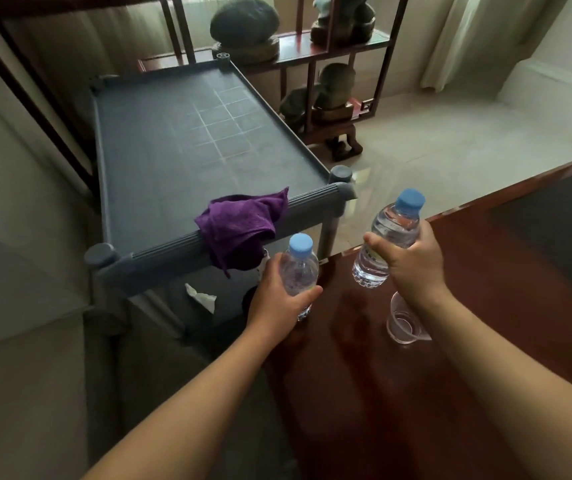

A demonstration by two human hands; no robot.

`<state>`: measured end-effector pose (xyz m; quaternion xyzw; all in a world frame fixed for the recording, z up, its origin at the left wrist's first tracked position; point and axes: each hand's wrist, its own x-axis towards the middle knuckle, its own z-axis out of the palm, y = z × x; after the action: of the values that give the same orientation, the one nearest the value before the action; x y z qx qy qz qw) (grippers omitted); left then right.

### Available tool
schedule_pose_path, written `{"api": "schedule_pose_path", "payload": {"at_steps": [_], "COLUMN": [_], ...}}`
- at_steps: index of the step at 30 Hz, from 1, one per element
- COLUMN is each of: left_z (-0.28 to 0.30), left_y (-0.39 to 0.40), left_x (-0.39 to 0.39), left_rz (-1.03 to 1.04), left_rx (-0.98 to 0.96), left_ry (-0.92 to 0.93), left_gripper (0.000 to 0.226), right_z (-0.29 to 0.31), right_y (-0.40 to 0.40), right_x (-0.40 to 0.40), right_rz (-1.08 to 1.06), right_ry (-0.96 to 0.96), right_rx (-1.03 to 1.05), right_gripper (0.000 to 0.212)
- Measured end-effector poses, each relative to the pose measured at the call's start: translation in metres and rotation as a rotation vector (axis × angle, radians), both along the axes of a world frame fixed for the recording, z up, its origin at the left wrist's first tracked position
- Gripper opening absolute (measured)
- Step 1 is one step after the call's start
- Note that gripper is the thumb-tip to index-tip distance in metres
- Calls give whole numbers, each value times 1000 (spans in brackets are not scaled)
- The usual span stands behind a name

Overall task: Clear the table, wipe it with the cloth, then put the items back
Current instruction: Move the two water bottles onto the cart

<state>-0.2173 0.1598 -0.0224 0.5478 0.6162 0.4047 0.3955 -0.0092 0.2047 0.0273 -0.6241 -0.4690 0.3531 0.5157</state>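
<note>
My left hand (pixel 277 296) grips a small clear water bottle with a blue cap (pixel 300 268) at the left corner of the dark red wooden table (pixel 468 306). A second blue-capped water bottle (pixel 391 233) is held tilted above the table in my right hand (pixel 412 265). Under my right wrist a clear plastic cup (pixel 402 323) stands on the table. A purple cloth (pixel 239 226) hangs over the near rail of the grey plastic shelf (pixel 173 150) to the left.
The grey shelf top holds only the cloth. Below it, a lower tier shows a crumpled white tissue (pixel 201 297). A dark wooden display rack (pixel 329 64) with stones stands behind. Pale tiled floor (pixel 450 140) lies to the right.
</note>
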Motion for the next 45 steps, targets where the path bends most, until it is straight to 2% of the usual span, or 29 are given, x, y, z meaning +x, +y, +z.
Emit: {"api": "schedule_pose_path", "payload": {"at_steps": [19,27,32,35,38,42,45], "left_z": [-8,-10,5,28,57,92,114], "left_y": [-5,-2,-9,-16,-22,-20,-17], "left_x": [-9,-9,-10,-5,5,27,58], "left_rz": [13,-16,-5,64,89,-48,-191], "left_rx": [10,19,60,226,468,635,627], "left_ry": [21,-1,29,197,407,693,844], "left_gripper": [71,78,83,83,67,49,46], "right_z": [-44,-47,-35,-22,-5,23,44], "right_y": [-1,-2,-6,-12,-23,-45,-68], "right_x": [-46,-44,-41,-34,-23,0,26], "right_rz": [23,51,111,146,120,79,14], "right_ry": [-80,-60,-131,-215,-366,-592,-849], "right_rx": [-154,-183,-227,-243,-268,-213,-129], "right_gripper": [63,67,69,73,80,69,63]}}
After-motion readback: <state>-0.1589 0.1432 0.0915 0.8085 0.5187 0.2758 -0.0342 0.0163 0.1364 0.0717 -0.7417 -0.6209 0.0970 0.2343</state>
